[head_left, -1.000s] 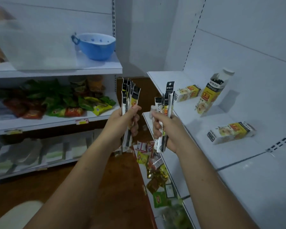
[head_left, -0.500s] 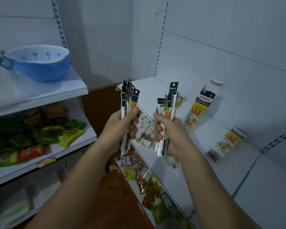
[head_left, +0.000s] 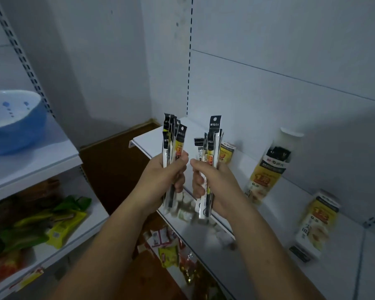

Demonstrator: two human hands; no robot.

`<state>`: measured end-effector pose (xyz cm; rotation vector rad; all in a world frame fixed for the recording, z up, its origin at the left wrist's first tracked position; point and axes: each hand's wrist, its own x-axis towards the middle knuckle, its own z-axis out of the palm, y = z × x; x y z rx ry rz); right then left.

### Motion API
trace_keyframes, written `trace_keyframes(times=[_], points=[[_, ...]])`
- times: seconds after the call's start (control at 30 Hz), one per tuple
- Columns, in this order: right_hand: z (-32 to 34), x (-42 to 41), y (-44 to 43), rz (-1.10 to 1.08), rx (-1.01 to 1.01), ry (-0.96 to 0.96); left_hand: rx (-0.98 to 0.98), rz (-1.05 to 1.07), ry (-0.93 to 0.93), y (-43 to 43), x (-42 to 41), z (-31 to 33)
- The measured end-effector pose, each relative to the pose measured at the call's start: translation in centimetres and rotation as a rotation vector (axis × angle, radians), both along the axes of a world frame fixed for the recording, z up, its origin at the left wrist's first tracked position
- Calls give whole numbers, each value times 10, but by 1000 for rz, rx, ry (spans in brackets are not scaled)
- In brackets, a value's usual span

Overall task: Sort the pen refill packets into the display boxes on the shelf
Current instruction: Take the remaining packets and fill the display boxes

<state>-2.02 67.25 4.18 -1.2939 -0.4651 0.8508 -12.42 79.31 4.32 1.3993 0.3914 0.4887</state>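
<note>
Blue, a bowl (head_left: pixel 11 124) is seen at the left edge on a white shelf (head_left: pixel 41 161), snack packets (head_left: pixel 59 226) laid below it. At centre, a bundle of pen refill packets (head_left: pixel 174 137) is grasped upright in the grip of the left hand (head_left: pixel 160 182); just right, a second bundle (head_left: pixel 212 139) is grasped likewise by the right hand (head_left: pixel 218 187). Behind, on the right-hand shelf (head_left: pixel 258 245), a small display box (head_left: pixel 227 152) is partly hidden, a tall display box (head_left: pixel 268 169) is stood upright, and a blurred display box (head_left: pixel 316 224) is seen furthest right.

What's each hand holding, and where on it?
The left hand grips one bundle of refill packets around its lower half; right hand grips another bundle likewise.
</note>
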Motion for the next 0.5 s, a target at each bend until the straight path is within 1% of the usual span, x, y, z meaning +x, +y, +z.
trace_keyframes(times=[0.1,0.27,0.4,0.5], points=[[-1,5,6,-52,-18,-48,-24,-50,-2,12,15,-6],[-2,4,9,-202,-54,-90,-45,-217,-26,30,39,-12],[1,-5,0,-365,-68,-102,-56,-351,-37,27,53,-13],[4,-13,-14,-465,-62,-112,-109,-450,-58,15,60,-12]])
